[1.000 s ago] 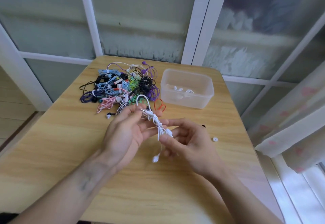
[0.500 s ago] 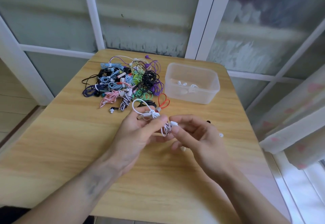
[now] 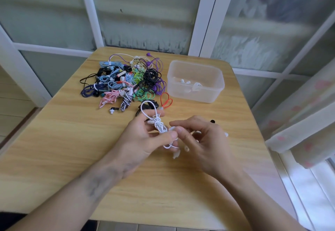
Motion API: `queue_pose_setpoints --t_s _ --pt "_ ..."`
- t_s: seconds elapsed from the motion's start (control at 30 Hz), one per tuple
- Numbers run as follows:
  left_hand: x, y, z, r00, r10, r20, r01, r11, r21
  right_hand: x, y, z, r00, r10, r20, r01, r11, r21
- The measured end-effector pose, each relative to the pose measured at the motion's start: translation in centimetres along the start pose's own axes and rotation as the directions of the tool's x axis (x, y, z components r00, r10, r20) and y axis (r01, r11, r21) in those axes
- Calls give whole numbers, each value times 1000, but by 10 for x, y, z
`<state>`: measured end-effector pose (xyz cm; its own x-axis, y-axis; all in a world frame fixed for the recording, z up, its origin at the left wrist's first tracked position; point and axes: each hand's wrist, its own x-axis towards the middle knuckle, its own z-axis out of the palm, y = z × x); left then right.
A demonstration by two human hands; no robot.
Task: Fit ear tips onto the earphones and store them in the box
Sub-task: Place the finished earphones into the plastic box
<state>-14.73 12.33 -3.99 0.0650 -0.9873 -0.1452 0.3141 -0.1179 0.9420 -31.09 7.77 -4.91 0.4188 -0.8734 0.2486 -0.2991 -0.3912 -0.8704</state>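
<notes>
So, my left hand (image 3: 143, 136) grips bundled white wired earphones (image 3: 159, 123), right hand (image 3: 197, 140) pinches white bud (image 3: 173, 128). Risk: loose bud (image 3: 175, 155) snags, bundle unravels before reaching clear plastic box (image 3: 195, 82).

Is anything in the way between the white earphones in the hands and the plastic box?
Nothing visible blocks the way. The white earphones are held above the table by the left hand and right hand. Only the low red cable loop lies on the table towards the open plastic box.
</notes>
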Motion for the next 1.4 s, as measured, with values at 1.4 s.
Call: queue_pose_setpoints --t_s 1.4 --pt "-10 3 12 992 31 -120 -48 990 -136 -7 -18 2 967 217 -130 -147 900 411"
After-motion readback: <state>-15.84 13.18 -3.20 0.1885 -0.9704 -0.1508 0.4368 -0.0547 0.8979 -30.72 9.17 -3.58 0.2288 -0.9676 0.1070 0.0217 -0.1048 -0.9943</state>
